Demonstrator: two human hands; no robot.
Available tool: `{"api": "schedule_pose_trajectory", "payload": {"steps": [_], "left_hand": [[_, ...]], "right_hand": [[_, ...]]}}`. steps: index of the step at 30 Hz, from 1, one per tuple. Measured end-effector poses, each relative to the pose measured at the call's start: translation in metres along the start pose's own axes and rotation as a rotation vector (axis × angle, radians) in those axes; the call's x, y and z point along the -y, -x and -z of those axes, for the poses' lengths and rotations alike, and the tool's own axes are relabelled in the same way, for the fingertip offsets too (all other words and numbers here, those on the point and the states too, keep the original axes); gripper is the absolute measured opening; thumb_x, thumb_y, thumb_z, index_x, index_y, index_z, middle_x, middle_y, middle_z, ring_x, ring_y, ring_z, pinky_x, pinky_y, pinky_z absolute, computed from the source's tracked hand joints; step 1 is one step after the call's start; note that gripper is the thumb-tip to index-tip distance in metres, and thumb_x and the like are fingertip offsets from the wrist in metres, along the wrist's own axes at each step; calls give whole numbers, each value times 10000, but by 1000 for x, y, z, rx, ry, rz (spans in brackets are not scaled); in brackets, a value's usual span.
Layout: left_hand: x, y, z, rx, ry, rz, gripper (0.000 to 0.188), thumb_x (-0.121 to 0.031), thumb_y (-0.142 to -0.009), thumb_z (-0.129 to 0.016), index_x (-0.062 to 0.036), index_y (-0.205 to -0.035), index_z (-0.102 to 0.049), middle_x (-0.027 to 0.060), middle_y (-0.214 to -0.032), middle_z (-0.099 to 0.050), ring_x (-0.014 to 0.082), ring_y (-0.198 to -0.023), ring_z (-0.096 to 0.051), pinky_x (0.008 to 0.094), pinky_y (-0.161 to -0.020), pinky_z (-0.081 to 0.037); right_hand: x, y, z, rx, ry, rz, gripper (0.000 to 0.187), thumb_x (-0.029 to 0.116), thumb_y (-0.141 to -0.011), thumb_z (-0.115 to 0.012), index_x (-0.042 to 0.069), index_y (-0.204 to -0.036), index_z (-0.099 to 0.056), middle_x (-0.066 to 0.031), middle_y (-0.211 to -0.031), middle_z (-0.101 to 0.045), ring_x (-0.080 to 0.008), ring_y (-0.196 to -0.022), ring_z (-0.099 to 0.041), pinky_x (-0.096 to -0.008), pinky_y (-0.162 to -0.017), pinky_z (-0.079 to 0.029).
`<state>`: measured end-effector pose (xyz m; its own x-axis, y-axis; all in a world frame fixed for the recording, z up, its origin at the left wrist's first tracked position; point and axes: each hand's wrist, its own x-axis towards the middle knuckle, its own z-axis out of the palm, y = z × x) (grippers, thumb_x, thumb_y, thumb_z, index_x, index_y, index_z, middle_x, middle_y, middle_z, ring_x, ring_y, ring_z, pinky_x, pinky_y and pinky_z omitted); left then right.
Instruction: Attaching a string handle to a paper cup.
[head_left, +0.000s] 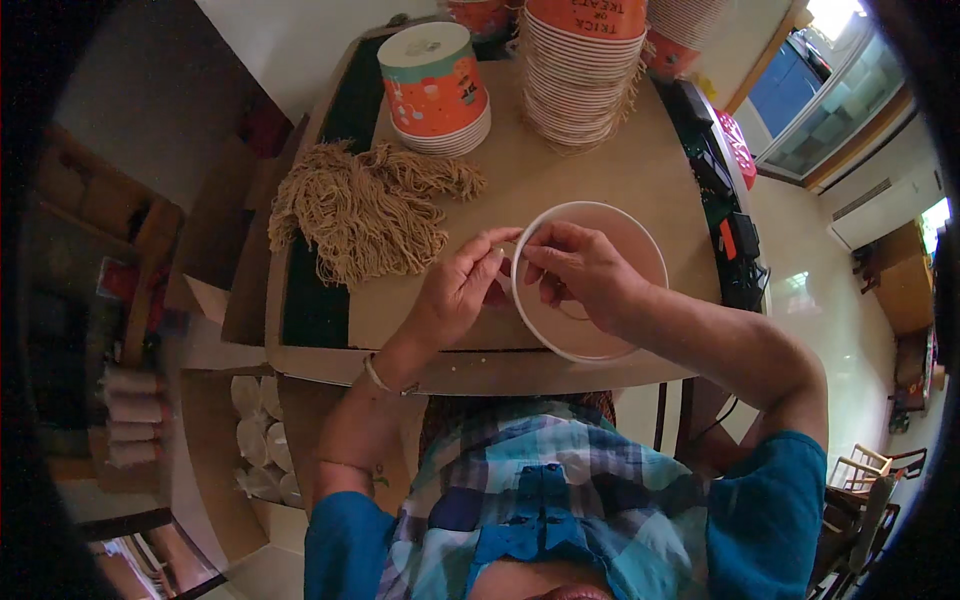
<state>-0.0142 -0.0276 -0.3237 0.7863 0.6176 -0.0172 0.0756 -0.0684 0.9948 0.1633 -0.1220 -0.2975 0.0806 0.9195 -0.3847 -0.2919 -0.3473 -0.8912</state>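
A round paper bucket (640,235) with a pale inside lies tipped at the table's front, its mouth toward me. My right hand (590,270) reaches into the mouth, fingers bent and pinched close to the left rim. A thin tan cord (573,316) shows inside the bucket below those fingers and seems to come from them. Outside the same rim, my left hand (462,285) is closed, thumb and index finger pressed together against the bucket's wall. What it pinches is too small to make out. To its left lies a heap of tan cords (360,215).
A short stack of orange and teal paper buckets (435,95) stands upside down behind the cords. Beside it rises a tall stack of buckets (585,85), cord ends hanging at its sides. Dark devices with cables (738,250) line the table's right edge. Cardboard (500,180) covers the tabletop.
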Motion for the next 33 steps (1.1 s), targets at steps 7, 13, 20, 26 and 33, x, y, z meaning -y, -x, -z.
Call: {"api": "schedule_pose_trajectory", "payload": {"steps": [7, 13, 20, 26, 33], "left_hand": [[10, -3, -9, -107, -115, -90, 190, -65, -960, -564, -43, -1137, -626, 52, -835, -676, 84, -750, -647, 262, -639, -543], [-2, -6, -13, -165, -306, -105, 80, -45, -921, -605, -36, -1001, -607, 77, -804, -666, 115, -687, -641, 275, -629, -532], [12, -8, -14, -203, -370, -237, 78, -42, -904, -618, -45, -971, -578, 90, -779, -649, 141, -686, -643, 288, -610, -523], [7, 0, -15, -252, 21, -112, 30, -48, -951, -545, -27, -938, -527, 73, -914, -657, 106, -706, -634, 263, -640, -546], [-18, 2, 1, -336, 89, -166, 67, -42, -958, -506, -17, -897, -495, 78, -974, -624, 92, -719, -631, 246, -657, -557]], "right_hand": [[-3, -2, 2, 12, -35, 30, 121, 171, -975, -573, 56, -982, -610, -25, -795, -603, -87, -605, -565, -227, -549, -476], [-3, -2, 3, 32, -36, 13, 127, 177, -972, -575, 54, -966, -603, -22, -796, -604, -84, -606, -566, -225, -548, -474], [-3, 0, 4, 71, -57, 12, 131, 181, -973, -571, 55, -965, -605, -18, -791, -599, -83, -617, -560, -227, -558, -468], [-4, 0, 10, 105, 103, 36, 135, 175, -958, -590, 44, -947, -623, -12, -755, -581, -91, -614, -547, -235, -557, -456], [1, 8, 15, 67, 316, 124, 141, 157, -936, -611, 23, -903, -642, -9, -701, -564, -83, -591, -529, -224, -529, -435]]}}
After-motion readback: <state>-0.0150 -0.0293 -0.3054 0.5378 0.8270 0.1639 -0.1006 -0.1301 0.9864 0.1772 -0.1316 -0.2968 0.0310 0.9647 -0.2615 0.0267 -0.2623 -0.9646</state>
